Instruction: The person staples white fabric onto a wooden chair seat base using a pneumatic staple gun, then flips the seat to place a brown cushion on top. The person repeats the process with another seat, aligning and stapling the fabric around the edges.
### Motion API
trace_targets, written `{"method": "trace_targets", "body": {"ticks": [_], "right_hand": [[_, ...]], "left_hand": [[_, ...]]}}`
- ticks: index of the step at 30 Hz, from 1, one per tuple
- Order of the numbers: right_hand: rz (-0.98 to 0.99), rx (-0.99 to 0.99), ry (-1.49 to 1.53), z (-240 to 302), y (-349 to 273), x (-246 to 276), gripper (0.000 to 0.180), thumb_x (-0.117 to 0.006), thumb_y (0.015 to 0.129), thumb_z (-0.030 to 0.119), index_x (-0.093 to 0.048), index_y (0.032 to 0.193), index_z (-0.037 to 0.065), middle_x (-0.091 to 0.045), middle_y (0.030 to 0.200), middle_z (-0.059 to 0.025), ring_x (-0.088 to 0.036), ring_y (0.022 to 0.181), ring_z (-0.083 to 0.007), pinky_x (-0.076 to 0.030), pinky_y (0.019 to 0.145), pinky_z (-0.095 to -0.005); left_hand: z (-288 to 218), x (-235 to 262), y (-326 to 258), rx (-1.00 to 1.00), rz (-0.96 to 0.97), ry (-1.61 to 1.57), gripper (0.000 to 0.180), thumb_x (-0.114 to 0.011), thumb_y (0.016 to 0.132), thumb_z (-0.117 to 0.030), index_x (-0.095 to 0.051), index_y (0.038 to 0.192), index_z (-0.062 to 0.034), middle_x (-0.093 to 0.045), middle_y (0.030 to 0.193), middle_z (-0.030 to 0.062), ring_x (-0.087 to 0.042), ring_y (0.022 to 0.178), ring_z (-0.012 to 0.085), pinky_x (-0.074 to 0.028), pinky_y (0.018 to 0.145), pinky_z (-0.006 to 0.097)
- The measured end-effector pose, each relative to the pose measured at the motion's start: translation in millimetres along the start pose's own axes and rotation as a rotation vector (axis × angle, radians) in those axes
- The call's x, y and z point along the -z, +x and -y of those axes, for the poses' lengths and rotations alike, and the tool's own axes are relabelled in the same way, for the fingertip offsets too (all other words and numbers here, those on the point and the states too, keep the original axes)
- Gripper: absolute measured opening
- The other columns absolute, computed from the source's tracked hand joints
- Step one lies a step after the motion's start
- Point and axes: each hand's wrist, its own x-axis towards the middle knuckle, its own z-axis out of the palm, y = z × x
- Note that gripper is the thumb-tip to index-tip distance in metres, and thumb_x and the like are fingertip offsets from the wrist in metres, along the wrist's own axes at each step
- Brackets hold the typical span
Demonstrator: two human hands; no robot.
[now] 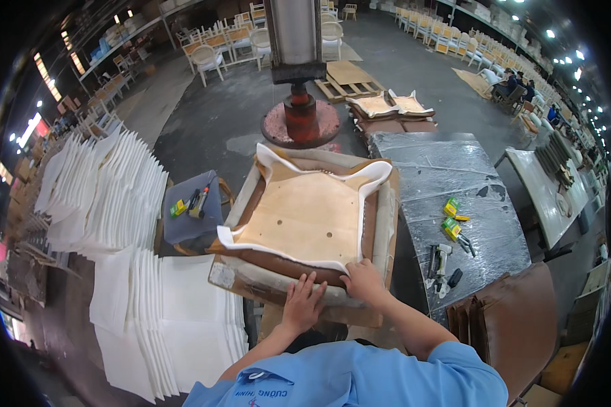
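Note:
An upside-down chair seat [312,214] lies in front of me, its bare plywood underside bordered by white foam padding [282,261] that stands up at the corners. Brown leather-like cover material [251,256] shows around and beneath it. A grey padded frame [241,279] surrounds the seat. My left hand [303,303] rests on the near side of this frame and the brown cover, fingers stretched and apart. At the near right corner, my right hand [364,279] has its fingers curled against the seat's padded edge; what lies under the fingertips is partly hidden.
White foam sheets [170,319] are stacked at left. A blue-grey stool [193,203] holds tools. On the right, a plastic-covered table [448,176] carries a staple gun [441,264] and small green-yellow boxes [451,228]. Brown covers [516,319] lie nearby. A pillar [295,41] stands ahead.

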Motion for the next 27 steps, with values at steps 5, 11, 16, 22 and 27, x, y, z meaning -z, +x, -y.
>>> {"method": "trace_targets", "body": {"ticks": [5, 11, 16, 22, 27], "right_hand": [[-0.104, -0.008, -0.007, -3, 1, -4, 0.019, -0.077, 0.097, 0.022, -0.075, 0.104, 0.005, -0.078, 0.099, -0.0186, -0.070, 0.108, -0.0422, -0.055, 0.097, -0.0537], [-0.044, 0.094, -0.045, -18, 16, 3, 0.014, -0.075, 0.094, 0.018, -0.075, 0.104, 0.008, -0.078, 0.098, -0.0179, -0.072, 0.102, -0.0406, -0.056, 0.097, -0.0551], [0.112, 0.055, -0.036, -19, 18, 28, 0.019, -0.073, 0.089, 0.012, -0.076, 0.107, 0.009, -0.077, 0.099, -0.0192, -0.074, 0.103, -0.0426, -0.058, 0.093, -0.0570], [-0.070, 0.159, -0.157, 59, 44, 240, 0.027, -0.082, 0.086, 0.013, -0.077, 0.112, 0.012, -0.075, 0.096, -0.0152, -0.074, 0.101, -0.0402, -0.060, 0.087, -0.0536], [-0.435, 0.551, -0.172, 68, 18, 341, 0.033, -0.082, 0.097, 0.021, -0.079, 0.127, 0.008, -0.079, 0.108, -0.0131, -0.074, 0.115, -0.0306, -0.055, 0.112, -0.0489]], "left_hand": [[20, 17, -1, -0.134, 0.074, -0.272, 0.055, -0.076, 0.103, -0.026, -0.065, 0.157, -0.0170, -0.046, 0.178, 0.0137, -0.039, 0.166, 0.0401, -0.028, 0.133, 0.063], [58, 43, 11, -0.185, 0.033, -0.425, 0.053, -0.078, 0.102, -0.019, -0.066, 0.153, -0.0113, -0.053, 0.171, 0.0148, -0.049, 0.159, 0.0402, -0.036, 0.132, 0.057], [75, 68, 32, -0.242, -0.012, -0.173, 0.074, -0.084, 0.097, -0.032, -0.058, 0.165, -0.0176, -0.051, 0.175, 0.0113, -0.038, 0.166, 0.0429, -0.025, 0.136, 0.063], [33, 167, 104, -0.357, -0.350, 0.117, 0.088, -0.092, 0.080, -0.033, -0.061, 0.160, -0.0162, -0.062, 0.157, 0.0107, -0.060, 0.139, 0.0360, -0.046, 0.115, 0.054], [-13, 217, 171, -0.512, -0.103, 0.208, 0.061, -0.082, 0.087, -0.026, -0.069, 0.145, -0.0130, -0.075, 0.132, 0.0075, -0.071, 0.107, 0.0300, -0.056, 0.089, 0.046]]}}
